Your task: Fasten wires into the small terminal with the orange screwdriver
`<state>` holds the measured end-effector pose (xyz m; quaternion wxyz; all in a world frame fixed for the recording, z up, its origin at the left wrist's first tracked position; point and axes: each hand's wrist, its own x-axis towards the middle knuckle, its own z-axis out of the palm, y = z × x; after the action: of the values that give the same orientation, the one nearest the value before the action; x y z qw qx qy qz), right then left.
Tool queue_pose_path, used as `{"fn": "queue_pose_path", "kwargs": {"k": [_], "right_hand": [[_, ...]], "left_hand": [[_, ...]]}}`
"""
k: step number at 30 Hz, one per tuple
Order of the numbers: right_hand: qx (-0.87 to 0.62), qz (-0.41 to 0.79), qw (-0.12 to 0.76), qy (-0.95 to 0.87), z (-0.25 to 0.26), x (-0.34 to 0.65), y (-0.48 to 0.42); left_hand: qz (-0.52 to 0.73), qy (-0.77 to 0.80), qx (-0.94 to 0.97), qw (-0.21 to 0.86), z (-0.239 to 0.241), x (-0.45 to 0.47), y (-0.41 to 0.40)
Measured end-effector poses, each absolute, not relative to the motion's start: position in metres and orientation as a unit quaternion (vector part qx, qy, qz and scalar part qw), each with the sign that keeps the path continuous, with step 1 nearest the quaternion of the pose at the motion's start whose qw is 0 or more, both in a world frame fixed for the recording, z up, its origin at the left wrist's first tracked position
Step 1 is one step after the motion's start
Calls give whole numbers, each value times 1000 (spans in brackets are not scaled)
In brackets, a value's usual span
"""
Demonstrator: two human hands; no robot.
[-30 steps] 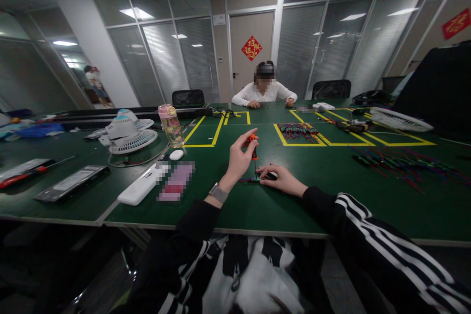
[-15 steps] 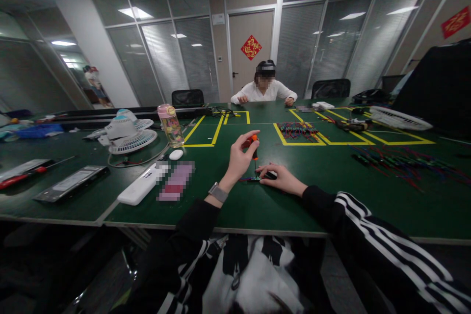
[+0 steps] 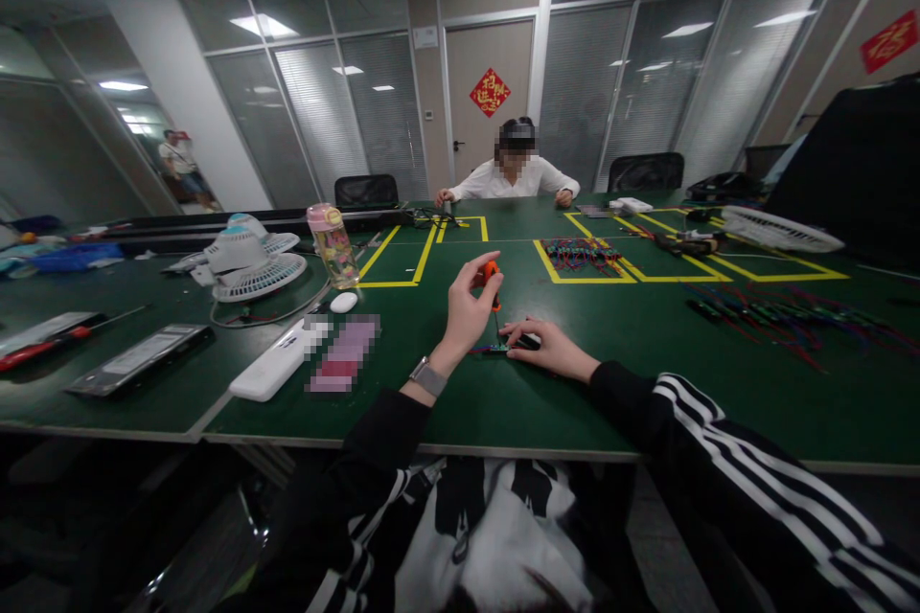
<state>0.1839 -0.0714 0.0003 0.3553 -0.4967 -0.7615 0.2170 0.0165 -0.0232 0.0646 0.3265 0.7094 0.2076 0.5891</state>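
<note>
My left hand [image 3: 467,311] is wrapped round a small orange-handled screwdriver [image 3: 491,274], held upright with its tip down on a small dark part with coloured wires [image 3: 495,349] on the green table [image 3: 460,402]. My right hand [image 3: 547,348] lies flat beside it, its fingers pressing that part down against the table. What the part is exactly is too small to tell.
A white power strip [image 3: 277,362], a small white fan [image 3: 248,261] and a pink bottle [image 3: 333,244] are on the left. Bundles of coloured wires [image 3: 584,256] lie in yellow-taped squares. A person in white [image 3: 512,180] sits across the table.
My left hand has shifted slightly on the screwdriver handle, fingers closing over its top. The person opposite moved one hand outward. My right hand has stayed put.
</note>
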Motion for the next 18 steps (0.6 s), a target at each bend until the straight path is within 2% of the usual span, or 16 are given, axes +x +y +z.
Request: {"fn": "queue_pose_path", "kwargs": {"k": [3, 9, 15, 18], "right_hand": [[-495, 215, 355, -763, 0, 184, -71], [-495, 209, 358, -764, -2, 184, -70], [-495, 210, 355, -765, -1, 185, -71], [-495, 211, 355, -764, -1, 184, -71]], "left_hand": [[605, 236, 714, 263, 64, 15, -24], [587, 203, 708, 338, 61, 17, -22], [612, 234, 712, 254, 64, 15, -25], [602, 221, 717, 274, 64, 14, -24]]}}
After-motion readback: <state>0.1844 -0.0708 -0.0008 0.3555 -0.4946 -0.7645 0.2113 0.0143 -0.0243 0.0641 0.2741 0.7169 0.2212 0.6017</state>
